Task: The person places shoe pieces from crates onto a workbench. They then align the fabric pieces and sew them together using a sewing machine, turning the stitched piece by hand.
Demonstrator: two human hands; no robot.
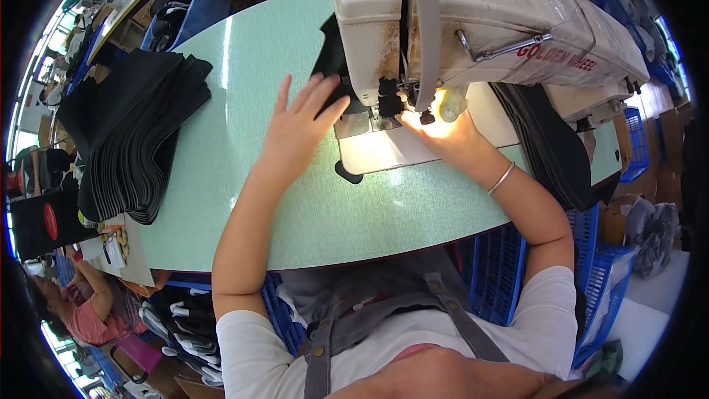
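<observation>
A white sewing machine [491, 11] with rusty stains stands over the pale green table, its lamp glaring by the needle. A black fabric piece [329, 46] lies left of the machine head and runs partly behind it. My left hand [295, 129] rests with fingers spread, the fingertips on that piece. Close beside the needle and presser foot is my right hand [452, 137], reaching in from the right over the metal bed plate [391, 154]. Glare and the machine head cover most of its fingers, so its grip and anything in it are hidden.
A thick stack of black cut pieces [136, 129] sits on the green tabletop [244, 114] at left. More black pieces [546, 140] hang over the table's right side. Blue crates [502, 270] stand beneath. Another person [96, 303] is at the lower left.
</observation>
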